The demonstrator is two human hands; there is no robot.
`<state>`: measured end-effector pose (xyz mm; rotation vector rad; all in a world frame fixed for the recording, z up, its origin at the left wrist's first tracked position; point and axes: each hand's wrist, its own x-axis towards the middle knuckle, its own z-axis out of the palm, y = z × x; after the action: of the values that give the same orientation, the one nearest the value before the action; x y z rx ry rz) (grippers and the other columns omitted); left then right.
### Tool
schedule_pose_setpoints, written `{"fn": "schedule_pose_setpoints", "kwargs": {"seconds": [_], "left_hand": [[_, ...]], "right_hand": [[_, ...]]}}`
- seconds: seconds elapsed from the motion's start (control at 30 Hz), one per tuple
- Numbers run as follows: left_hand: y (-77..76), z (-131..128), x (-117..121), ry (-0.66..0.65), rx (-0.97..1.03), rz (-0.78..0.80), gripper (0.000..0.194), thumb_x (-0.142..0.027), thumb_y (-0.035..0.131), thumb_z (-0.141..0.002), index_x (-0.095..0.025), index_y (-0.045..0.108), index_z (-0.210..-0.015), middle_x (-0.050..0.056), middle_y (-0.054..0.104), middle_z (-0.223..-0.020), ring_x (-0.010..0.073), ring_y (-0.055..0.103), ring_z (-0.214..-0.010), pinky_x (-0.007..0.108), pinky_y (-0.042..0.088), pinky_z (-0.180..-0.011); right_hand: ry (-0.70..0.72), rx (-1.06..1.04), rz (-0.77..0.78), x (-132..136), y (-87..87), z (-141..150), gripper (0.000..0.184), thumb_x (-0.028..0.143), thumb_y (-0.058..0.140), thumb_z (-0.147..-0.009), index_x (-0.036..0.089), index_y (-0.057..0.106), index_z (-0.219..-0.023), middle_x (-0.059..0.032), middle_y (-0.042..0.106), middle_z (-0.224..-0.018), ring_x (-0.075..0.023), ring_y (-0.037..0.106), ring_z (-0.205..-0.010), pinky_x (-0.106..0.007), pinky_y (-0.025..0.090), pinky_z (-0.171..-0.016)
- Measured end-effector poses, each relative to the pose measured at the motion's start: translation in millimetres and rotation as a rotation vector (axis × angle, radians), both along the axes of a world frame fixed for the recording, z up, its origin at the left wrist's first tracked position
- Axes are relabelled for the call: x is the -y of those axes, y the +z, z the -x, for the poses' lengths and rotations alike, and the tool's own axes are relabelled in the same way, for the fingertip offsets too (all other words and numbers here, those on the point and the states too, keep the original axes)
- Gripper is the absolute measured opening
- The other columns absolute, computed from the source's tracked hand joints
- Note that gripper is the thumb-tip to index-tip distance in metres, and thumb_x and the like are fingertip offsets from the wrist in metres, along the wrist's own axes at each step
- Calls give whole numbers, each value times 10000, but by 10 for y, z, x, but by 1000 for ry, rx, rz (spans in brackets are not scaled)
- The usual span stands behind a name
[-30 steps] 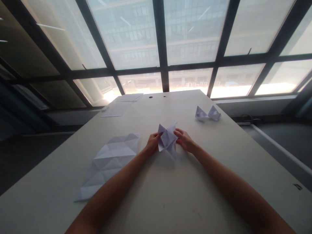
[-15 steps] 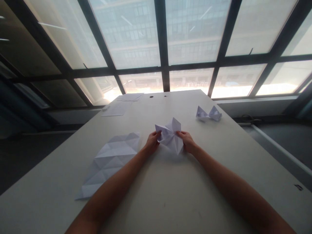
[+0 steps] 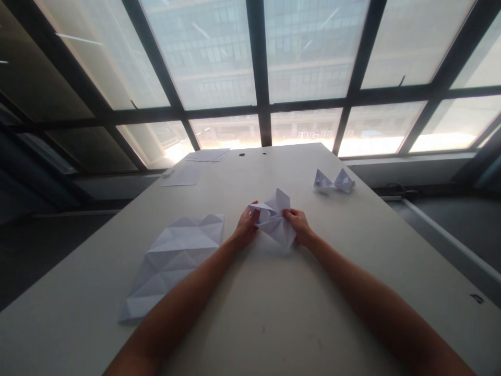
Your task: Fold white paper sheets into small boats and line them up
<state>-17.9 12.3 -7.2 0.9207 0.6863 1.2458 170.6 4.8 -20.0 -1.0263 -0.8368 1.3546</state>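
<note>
A folded white paper (image 3: 275, 222) with several pointed flaps is held just above the table, between my two hands. My left hand (image 3: 246, 225) grips its left side, the thumb at the edge of a flap and the other fingers partly behind the paper. On the right side, my right hand (image 3: 298, 225) pinches it with the thumb near the centre; its other fingers are mostly hidden. A creased sheet of paper (image 3: 180, 256) lies to the left, partly behind my left forearm.
The white table (image 3: 266, 303) reaches toward large windows. A finished-looking folded paper piece (image 3: 334, 183) with two peaks stands at the right. Flat paper sheets (image 3: 181, 176) lie at the far left. Two small dark holes (image 3: 241, 154) sit near the far edge.
The left flap of the folded paper has tilted flatter, and my left fingers have shifted up behind it. The lower flap has swung slightly right. My right hand keeps its pinch.
</note>
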Motion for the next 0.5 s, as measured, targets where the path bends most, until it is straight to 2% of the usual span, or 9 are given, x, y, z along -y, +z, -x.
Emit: {"fn": "schedule_pose_setpoints", "kwargs": {"seconds": [0.1, 0.17, 0.23, 0.37, 0.5], "left_hand": [[11, -16, 25, -58, -47, -9, 899, -352, 875, -689, -248, 382, -1433, 67, 679, -1067, 173, 664, -869, 256, 516, -736], [23, -17, 33, -96, -63, -12, 865, -329, 885, -672, -239, 432, -1404, 69, 685, -1062, 172, 664, -869, 253, 510, -744], [34, -12, 28, -91, -76, -30, 750, -355, 886, -658, -206, 543, -1309, 76, 694, -1048, 174, 663, -843, 251, 503, -720], [32, 0, -17, 80, -98, -66, 519, -462, 862, -653, -162, 681, -1037, 58, 703, -949, 156, 644, -774, 243, 486, -673], [4, 7, -68, 229, -123, -58, 464, -544, 823, -657, -139, 662, -817, 15, 658, -736, 136, 605, -646, 242, 458, -616]], "right_hand": [[-46, 84, -47, -14, -33, -6, 379, 500, 703, -626, 145, 689, -759, -20, 657, -663, -147, 520, -563, -253, 380, -516], [-71, 159, -96, -19, -43, -6, 371, 511, 657, -668, 147, 667, -742, -5, 621, -635, -136, 483, -557, -248, 355, -510], [-94, 269, -147, -20, -42, -7, 350, 502, 607, -715, 153, 636, -707, 12, 569, -595, -124, 432, -542, -242, 315, -495], [-114, 549, -240, -11, -16, -21, 314, 444, 531, -766, 181, 539, -595, 23, 484, -543, -116, 367, -532, -245, 242, -479], [-45, 687, -318, 4, 4, -17, 290, 398, 497, -777, 193, 508, -571, 11, 503, -553, -127, 391, -556, -248, 252, -503]]}}
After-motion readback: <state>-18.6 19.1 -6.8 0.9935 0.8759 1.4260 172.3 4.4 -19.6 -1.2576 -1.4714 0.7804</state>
